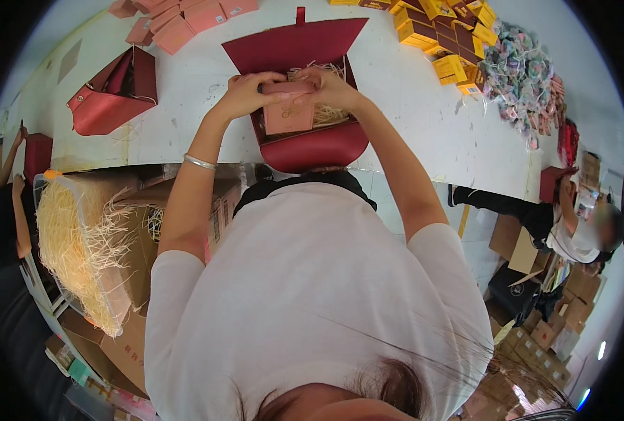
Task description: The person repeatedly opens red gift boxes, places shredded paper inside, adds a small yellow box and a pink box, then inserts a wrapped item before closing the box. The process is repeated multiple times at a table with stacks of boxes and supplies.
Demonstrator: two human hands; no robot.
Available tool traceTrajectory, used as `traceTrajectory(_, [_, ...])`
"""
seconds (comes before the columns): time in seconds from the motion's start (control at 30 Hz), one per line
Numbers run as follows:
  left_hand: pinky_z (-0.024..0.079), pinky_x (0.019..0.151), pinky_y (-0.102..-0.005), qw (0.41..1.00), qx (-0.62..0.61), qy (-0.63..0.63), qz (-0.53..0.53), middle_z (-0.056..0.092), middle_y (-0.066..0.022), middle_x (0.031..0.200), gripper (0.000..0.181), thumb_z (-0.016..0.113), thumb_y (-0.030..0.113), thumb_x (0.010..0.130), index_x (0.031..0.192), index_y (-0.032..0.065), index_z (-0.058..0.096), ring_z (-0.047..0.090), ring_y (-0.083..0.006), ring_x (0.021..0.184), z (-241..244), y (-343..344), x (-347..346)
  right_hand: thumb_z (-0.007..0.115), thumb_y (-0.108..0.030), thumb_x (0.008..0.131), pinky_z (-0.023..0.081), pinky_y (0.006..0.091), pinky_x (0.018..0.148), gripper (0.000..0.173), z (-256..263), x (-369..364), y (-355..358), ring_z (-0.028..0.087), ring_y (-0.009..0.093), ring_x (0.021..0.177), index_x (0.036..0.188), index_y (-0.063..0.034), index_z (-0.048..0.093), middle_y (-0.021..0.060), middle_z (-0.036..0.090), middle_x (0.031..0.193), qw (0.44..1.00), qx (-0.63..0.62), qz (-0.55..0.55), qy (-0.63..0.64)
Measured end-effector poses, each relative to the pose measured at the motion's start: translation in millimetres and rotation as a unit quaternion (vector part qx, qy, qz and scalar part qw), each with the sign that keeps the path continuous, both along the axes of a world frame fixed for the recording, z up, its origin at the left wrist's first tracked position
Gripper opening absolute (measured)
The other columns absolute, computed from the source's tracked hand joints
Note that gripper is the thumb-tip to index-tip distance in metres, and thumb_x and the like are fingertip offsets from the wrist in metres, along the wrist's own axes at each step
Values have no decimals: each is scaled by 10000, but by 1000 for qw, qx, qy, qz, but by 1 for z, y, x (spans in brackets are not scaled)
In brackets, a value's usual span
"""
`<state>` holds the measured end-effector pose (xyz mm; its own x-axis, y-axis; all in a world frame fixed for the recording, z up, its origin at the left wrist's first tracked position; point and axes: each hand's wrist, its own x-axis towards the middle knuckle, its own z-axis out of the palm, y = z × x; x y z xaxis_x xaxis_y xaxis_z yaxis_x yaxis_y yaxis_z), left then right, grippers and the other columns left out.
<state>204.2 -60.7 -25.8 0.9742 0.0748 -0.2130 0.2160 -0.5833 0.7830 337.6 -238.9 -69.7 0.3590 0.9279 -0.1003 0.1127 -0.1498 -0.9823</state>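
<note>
A dark red gift box (pixel 314 148) stands on the white table in front of me, its lid folded back and its front flap lowered towards me. Pale shredded paper filler (pixel 330 113) lies inside it. Both my hands are over the box, holding a small pink carton (pixel 289 117) with writing on its front. My left hand (pixel 248 94) grips the carton's left side, and my right hand (pixel 328 90) has its upper right edge. The carton sits at the left part of the box; its underside is hidden.
Another red gift box (pixel 114 102) stands at left. Pink cartons (pixel 185 23) are stacked at the far left, yellow-and-brown boxes (pixel 438 37) and clear-wrapped packets (pixel 519 68) at far right. A bin of shredded filler (pixel 75 247) is left of me. Co-workers (pixel 575 231) stand at both sides.
</note>
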Motion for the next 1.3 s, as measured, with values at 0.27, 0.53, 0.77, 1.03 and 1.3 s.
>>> traceTrajectory(0.27, [329, 927, -368, 995, 66, 75, -4, 594, -103, 1053, 497, 545, 433, 811, 1158, 78, 526, 532, -216, 1006, -36, 16, -7, 699, -196, 720, 388, 203, 541, 445, -24, -31, -6, 467, 76, 616, 1081, -3, 526, 21, 565, 769, 974, -108, -49, 192])
traceTrajectory(0.53, [456, 689, -284, 977, -89, -99, 168, 635, -121, 851, 310, 585, 279, 805, 934, 0, 621, 596, -183, 767, -20, 25, 10, 683, -213, 723, 446, 226, 454, 410, -30, -23, 17, 548, 130, 507, 1019, 23, 525, 76, 580, 685, 972, -222, 1, 72])
traceTrajectory(0.77, [372, 792, -316, 875, 235, -270, 326, 535, -111, 960, 128, 675, 204, 725, 800, 102, 652, 475, -244, 917, -30, 0, 3, 662, -207, 664, 460, 397, 699, 359, -62, -51, 12, 582, 358, 796, 919, 26, 566, 237, 592, 830, 963, -160, -122, -181])
traceTrajectory(1.03, [315, 907, -312, 911, -30, -291, 291, 388, -130, 1145, 535, 654, 148, 768, 1181, 36, 334, 418, -220, 1017, -65, -32, 28, 607, -163, 723, 455, 419, 709, 363, -3, -73, -32, 553, 362, 819, 1030, -6, 493, 187, 542, 921, 938, -11, -254, -237])
traceTrajectory(1.3, [303, 929, -332, 931, -34, -264, 250, 378, -154, 1146, 550, 657, 174, 765, 1175, 0, 335, 382, -242, 1068, -59, -118, 81, 662, -78, 719, 454, 270, 638, 481, 2, 121, -204, 511, 164, 718, 1136, -10, 431, 124, 477, 1055, 714, 3, -656, -246])
